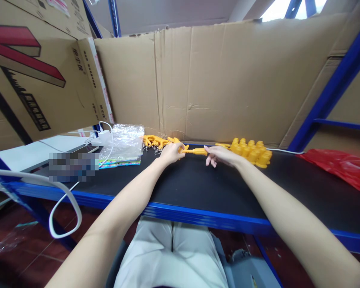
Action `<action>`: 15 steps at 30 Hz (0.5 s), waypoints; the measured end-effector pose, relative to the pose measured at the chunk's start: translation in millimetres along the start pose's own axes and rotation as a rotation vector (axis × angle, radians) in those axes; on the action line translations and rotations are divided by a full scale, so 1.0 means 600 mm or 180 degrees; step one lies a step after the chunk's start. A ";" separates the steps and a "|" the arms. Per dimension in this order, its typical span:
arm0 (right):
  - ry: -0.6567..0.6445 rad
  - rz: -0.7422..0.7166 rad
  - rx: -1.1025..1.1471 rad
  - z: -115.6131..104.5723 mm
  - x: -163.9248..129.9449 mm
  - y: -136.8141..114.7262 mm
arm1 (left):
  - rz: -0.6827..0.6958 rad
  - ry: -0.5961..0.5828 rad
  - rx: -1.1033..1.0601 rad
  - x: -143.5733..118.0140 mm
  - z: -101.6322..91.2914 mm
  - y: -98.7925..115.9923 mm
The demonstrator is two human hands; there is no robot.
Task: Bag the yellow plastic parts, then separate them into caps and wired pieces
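Note:
A yellow plastic piece with a slim stem (197, 151) lies level between my two hands, just above the black tabletop. My left hand (171, 153) is closed around its branched left end. At the wider right end, the thumb and fingertips of my right hand (219, 155) pinch it, while the lower fingers hang loosely curled. Behind my left hand is a pile of yellow branched pieces (153, 141), with small metal rings or hooks (158, 150) scattered in front of it. Several yellow cup-shaped bases (250, 151) stand grouped to the right of my right hand.
Clear plastic bags (123, 138) lie on a colourful sheet to the left, near a white charger (103, 137) and cable. A red plastic bag (336, 164) is at the right. Cardboard (228, 84) walls the back; a blue metal edge (198, 217) runs along the front.

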State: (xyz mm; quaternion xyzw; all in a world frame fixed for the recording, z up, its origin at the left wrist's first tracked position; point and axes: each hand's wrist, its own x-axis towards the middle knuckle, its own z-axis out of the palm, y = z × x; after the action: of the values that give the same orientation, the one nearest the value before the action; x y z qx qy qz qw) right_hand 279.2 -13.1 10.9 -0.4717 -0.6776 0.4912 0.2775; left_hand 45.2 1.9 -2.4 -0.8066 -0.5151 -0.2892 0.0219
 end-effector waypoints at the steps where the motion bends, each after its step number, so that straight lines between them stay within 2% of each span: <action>1: 0.0009 -0.0002 -0.0004 0.001 0.001 0.001 | -0.0015 -0.0003 0.0019 0.000 0.000 0.000; 9: 0.0140 -0.0462 -0.0092 -0.007 0.005 0.011 | -0.0069 -0.0010 0.0113 0.003 0.003 -0.003; 15: 0.0166 -0.0474 -0.0291 -0.003 0.003 0.007 | -0.0103 -0.0102 0.0139 -0.001 -0.005 0.002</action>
State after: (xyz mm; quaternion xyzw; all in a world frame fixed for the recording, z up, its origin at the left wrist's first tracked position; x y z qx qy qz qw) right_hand 281.8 -10.6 7.8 -0.4449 -0.7250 0.4254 0.3091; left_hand 44.9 0.2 0.1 -0.8020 -0.5346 -0.2652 0.0266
